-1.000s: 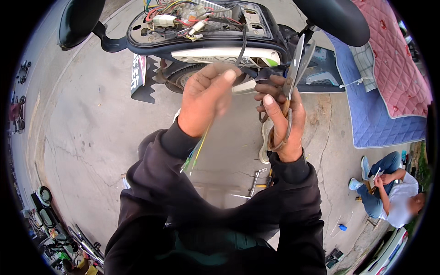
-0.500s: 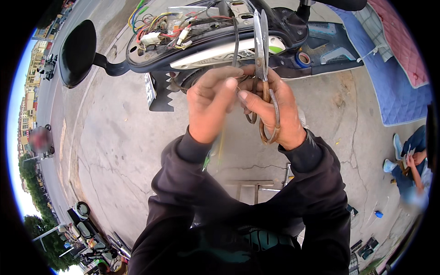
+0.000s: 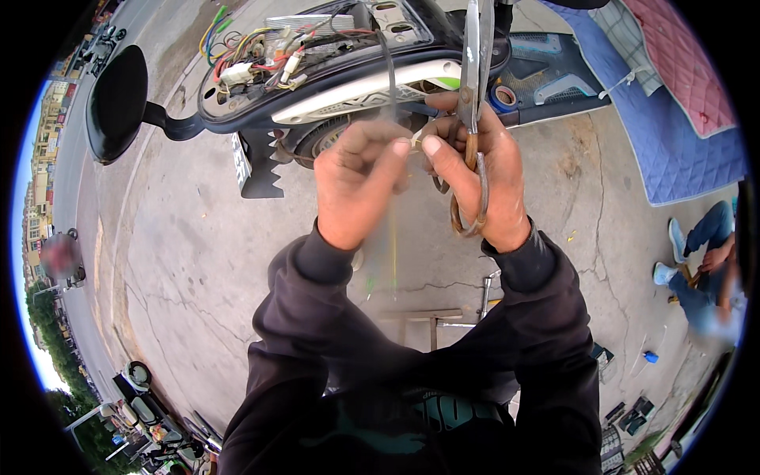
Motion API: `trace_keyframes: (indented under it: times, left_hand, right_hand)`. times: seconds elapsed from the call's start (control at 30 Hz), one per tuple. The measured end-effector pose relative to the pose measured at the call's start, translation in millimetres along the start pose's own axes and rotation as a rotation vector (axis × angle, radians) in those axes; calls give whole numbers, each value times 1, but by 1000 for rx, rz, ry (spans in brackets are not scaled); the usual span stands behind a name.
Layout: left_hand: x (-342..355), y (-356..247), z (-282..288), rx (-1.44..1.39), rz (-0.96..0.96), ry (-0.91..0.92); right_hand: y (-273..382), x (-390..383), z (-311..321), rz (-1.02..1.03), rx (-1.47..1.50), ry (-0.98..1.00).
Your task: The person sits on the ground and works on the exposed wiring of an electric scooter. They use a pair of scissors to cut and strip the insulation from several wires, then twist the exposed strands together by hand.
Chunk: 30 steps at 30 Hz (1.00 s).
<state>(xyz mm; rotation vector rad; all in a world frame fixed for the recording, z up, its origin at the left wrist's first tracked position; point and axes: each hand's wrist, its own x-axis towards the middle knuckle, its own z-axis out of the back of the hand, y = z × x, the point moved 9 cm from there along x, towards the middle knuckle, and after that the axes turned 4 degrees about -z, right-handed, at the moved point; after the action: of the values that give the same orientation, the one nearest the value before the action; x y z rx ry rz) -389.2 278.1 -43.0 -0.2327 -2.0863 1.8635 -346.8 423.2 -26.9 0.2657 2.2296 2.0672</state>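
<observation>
In front of the opened scooter, my left hand (image 3: 348,178) pinches a thin wire (image 3: 416,138) between thumb and forefinger. My right hand (image 3: 497,182) has long, worn scissors (image 3: 470,107) hooked in its palm, blades pointing up and away. Its thumb and forefinger also close on the wire, meeting the left fingertips. A pale bit shows at the pinch; its detail is too small to tell. Below the hands hangs a blurred strand of yellow and green wires (image 3: 393,253). A dark cable (image 3: 390,71) runs from the scooter down behind the left hand.
The scooter's loose wiring and white connectors (image 3: 253,71) lie exposed, with a black mirror (image 3: 117,103) at left. A blue tape roll (image 3: 504,98) rests on the footboard (image 3: 554,71). A blue quilted cover (image 3: 681,170) hangs at right; a seated person (image 3: 708,261) is beyond. A wooden frame (image 3: 419,314) stands below.
The view has shifted slightly, so the scooter sits further left. My fingertips have drawn a little apart, showing a pale bit between them. The scissors stay in my right hand.
</observation>
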Motion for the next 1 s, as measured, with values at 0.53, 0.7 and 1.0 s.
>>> trace_keyframes:
  times: [0.53,0.7,1.0]
  left_hand:
    - [4,1,18,-373,40,-107]
    - [5,0,17,-356,42,-83]
    - [5,1,19,-348,72,-63]
  right_hand:
    - [12,-20,-14,495,-1154,-152]
    - [11,-18,-19,522,-1161,-179]
    - [10,-19,-23,407,-1097,-138]
